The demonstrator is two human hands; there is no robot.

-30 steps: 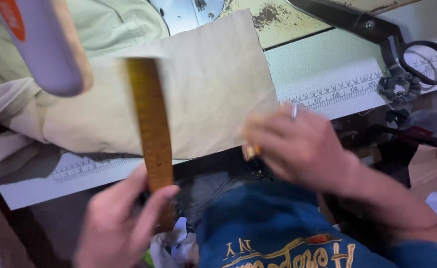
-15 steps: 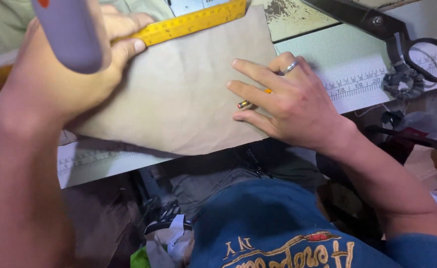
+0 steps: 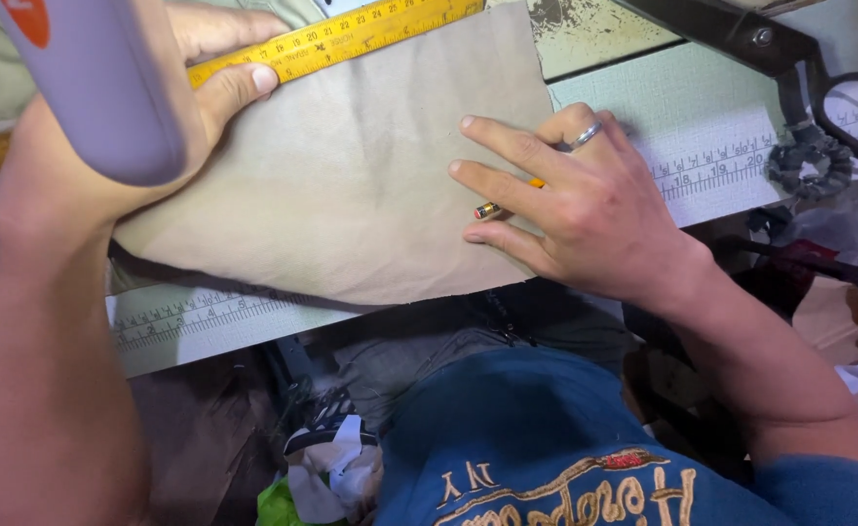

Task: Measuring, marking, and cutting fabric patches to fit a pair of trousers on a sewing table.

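Left hand pinned the stiff yellow ruler along the far edge of the limp tan cloth; right hand, fingers splayed flat with a pencil tucked between them, likely best held it by pressing.

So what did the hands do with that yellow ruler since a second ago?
The left hand lifted the yellow ruler from standing up near the table's front edge and laid it flat along the far edge of the tan cloth, pressing it there. The right hand spread flat onto the cloth, keeping its pencil. The black scissors stayed put.
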